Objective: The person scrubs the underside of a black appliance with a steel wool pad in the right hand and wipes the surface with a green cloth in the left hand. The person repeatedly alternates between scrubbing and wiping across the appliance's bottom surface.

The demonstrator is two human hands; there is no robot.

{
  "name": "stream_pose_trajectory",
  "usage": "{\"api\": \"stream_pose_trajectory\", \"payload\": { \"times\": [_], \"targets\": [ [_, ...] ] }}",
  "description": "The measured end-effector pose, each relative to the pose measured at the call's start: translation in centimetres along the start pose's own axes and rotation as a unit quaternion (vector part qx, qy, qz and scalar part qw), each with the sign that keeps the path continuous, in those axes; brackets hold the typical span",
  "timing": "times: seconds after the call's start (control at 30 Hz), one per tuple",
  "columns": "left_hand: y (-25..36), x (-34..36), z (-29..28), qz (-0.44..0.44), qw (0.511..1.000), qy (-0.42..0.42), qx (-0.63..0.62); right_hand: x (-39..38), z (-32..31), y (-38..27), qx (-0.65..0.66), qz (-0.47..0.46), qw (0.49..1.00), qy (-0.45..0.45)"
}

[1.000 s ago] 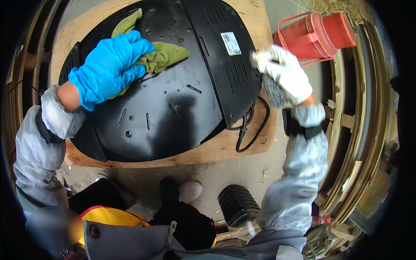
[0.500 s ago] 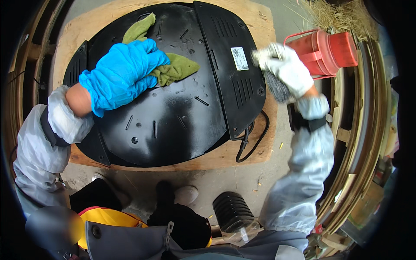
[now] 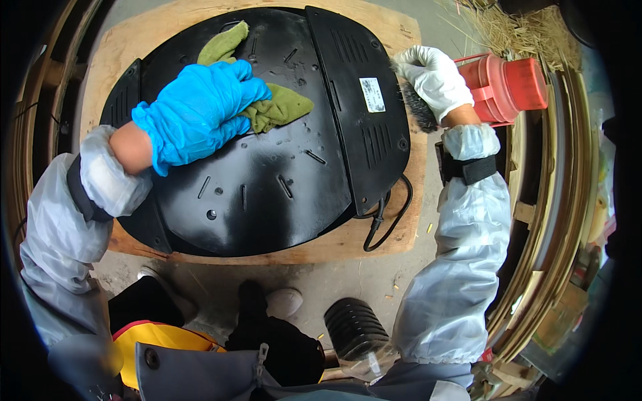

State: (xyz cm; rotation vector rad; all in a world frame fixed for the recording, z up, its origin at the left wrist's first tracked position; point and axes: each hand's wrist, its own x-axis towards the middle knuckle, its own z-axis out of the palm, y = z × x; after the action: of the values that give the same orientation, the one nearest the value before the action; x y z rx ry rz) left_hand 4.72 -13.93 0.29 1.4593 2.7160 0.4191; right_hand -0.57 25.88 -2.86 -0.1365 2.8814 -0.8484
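Small white rectangular label (image 3: 372, 95) on the black appliance's (image 3: 267, 194) right panel

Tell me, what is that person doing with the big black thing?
A person is wiping a big black appliance panel that lies flat on a wooden board. The left hand, in a blue glove, presses a green cloth onto the panel. The right hand, in a white glove, holds a dark brush at the panel's right edge, next to a red container. A black cord hangs off the panel's side.
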Motion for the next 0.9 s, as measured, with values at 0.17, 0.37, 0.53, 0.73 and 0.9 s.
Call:
{"api": "stream_pose_trajectory", "payload": {
  "times": [0.17,0.37,0.53,0.73,0.9],
  "targets": [
    [0.1,0.0,0.1,-0.017,1.000,-0.010,-0.003,0.2,0.0,0.5,0.064,-0.069,0.994,0.054],
    [-0.3,0.1,0.0,-0.013,1.000,-0.012,-0.013,-0.5,0.2,-1.7,0.153,-0.070,0.982,0.085],
    [-0.2,0.1,0.0,-0.011,1.000,-0.011,-0.014,1.1,0.9,-1.7,-0.030,-0.163,0.983,0.086],
    [-0.1,0.0,0.4,-0.008,1.000,0.001,0.005,-0.2,0.7,-3.7,-0.127,-0.214,0.966,0.072],
    [-0.3,-0.3,0.7,0.004,1.000,0.018,-0.003,-8.6,1.4,-8.6,-0.069,-0.235,0.969,0.002]
  ]
}}
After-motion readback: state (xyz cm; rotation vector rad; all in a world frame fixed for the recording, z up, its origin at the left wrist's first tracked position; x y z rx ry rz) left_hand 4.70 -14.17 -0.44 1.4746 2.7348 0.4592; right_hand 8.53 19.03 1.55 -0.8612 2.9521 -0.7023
